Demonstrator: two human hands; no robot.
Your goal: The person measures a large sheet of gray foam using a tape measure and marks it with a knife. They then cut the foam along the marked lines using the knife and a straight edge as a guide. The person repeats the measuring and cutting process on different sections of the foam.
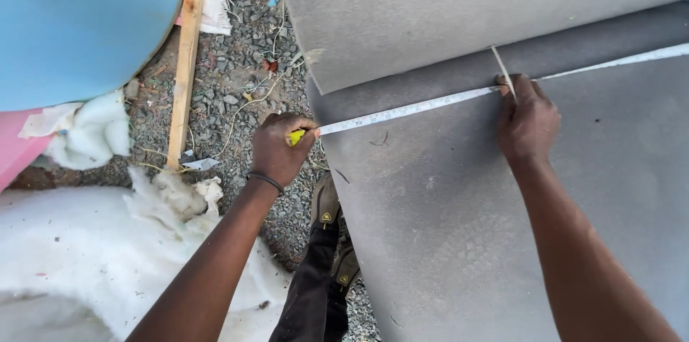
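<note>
Left hand (pixel 278 148) pinches white flexible measuring tape (pixel 409 108) at grey foam sheet (pixel 459 213) edge, right hand (pixel 528 121) fingers pinching thin stick marker (pixel 503 69); slack could skew reading.

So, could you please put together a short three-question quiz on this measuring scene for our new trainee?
1. True or false: the left hand holds the tape's yellow end at the edge of the grey sheet.
2. What does the right hand press onto the measuring tape? A) a thin stick B) a hammer C) a brush
3. What lies on the gravel beside the wooden batten, lower left?

Key: 1 true; 2 A; 3 white fluffy wadding.
</note>
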